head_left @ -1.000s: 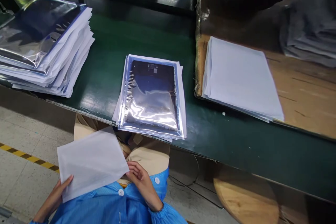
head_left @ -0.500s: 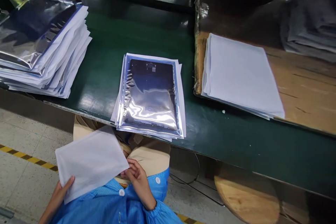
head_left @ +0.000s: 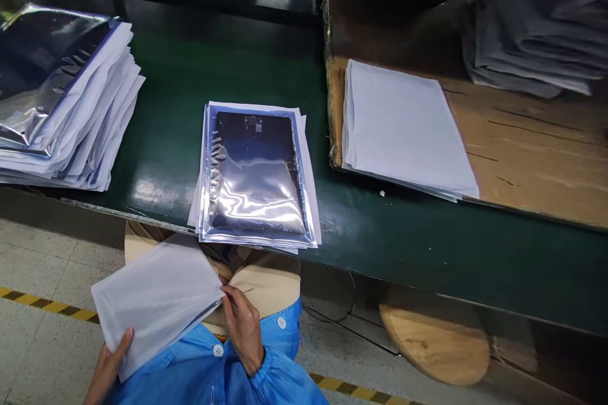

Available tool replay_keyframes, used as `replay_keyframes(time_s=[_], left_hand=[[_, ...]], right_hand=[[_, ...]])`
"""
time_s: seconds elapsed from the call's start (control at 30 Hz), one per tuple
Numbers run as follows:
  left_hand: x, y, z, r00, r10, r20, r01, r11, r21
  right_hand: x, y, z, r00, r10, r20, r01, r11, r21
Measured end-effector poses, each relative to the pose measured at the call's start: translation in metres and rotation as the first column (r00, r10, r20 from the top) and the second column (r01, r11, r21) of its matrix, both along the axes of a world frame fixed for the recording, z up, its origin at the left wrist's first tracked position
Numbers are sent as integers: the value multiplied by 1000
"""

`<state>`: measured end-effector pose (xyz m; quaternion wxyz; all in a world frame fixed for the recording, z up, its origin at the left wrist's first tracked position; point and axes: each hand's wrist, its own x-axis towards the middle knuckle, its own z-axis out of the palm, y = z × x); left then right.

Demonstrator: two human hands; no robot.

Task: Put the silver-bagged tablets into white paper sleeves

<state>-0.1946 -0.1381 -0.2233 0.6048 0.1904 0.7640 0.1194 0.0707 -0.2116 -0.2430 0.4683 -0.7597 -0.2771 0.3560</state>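
- I see the right hand (head_left: pixel 244 328) pinching a corner of the white sleeve (head_left: pixel 156 304), lower left of the frame; the left hand (head_left: pixel 111 355) clamps its left edge, thumb on top (fingers hidden beneath)
- I judge it light, limp, slightly slippery, best held by edges
- Its long axis points from lower left to upper right
- A silvery bagged panel (head_left: pixel 259 171) lies mid-frame
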Motion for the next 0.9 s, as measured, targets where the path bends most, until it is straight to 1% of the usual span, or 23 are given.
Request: replay_keyframes(time_s=[0.17, 0.23, 0.3, 0.4, 0.5, 0.53, 0.6, 0.67, 0.73, 0.77, 0.8, 0.87, 0.9], left_hand=[[2, 1, 0, 999, -36, -23, 36, 999, 13], [0, 1, -1, 1000, -4, -27, 4, 1000, 16], [-4, 3, -3, 999, 39, -36, -39, 999, 20], [-7, 8, -7, 996, 81, -41, -79, 996, 40], [-5, 18, -4, 994, 106, 2, -105, 992, 68], [-3, 22, 0, 994, 106, 19, -107, 992, 62], [0, 29, 13, 994, 93, 55, -93, 996, 3], [-3, 35, 30, 992, 68, 103, -60, 995, -80], [-15, 38, 50, 990, 53, 131, -35, 990, -136], [-23, 39, 61, 991, 53, 125, -34, 988, -148], [-32, 39, 72, 993, 60, 100, -43, 986, -161], [-45, 42, 93, 997, 80, 17, -76, 985, -156], [-46, 45, 102, 996, 83, -13, -84, 990, -115]], right_hand=[[4, -19, 2, 995, 73, -63, -73, 997, -7], [10, -22, 5, 991, 91, -99, -93, 995, -17], [17, -21, 8, 978, 117, -172, -120, 993, -12], [22, -14, 12, 921, 186, -342, -193, 981, 14], [25, -13, 14, 841, 187, -507, -215, 977, 3], [27, -15, 14, 818, 174, -548, -218, 976, -16], [35, -21, 15, 792, 141, -595, -221, 973, -62], [45, -22, 17, 805, 88, -587, -173, 981, -91], [49, -16, 21, 796, 34, -604, -103, 991, -80], [47, -9, 26, 760, 23, -650, -88, 994, -68], [42, 0, 32, 694, 36, -719, -105, 993, -51], [25, 20, 54, 525, 131, -841, -194, 981, 32], [16, 30, 68, 447, 216, -868, -257, 960, 106]])
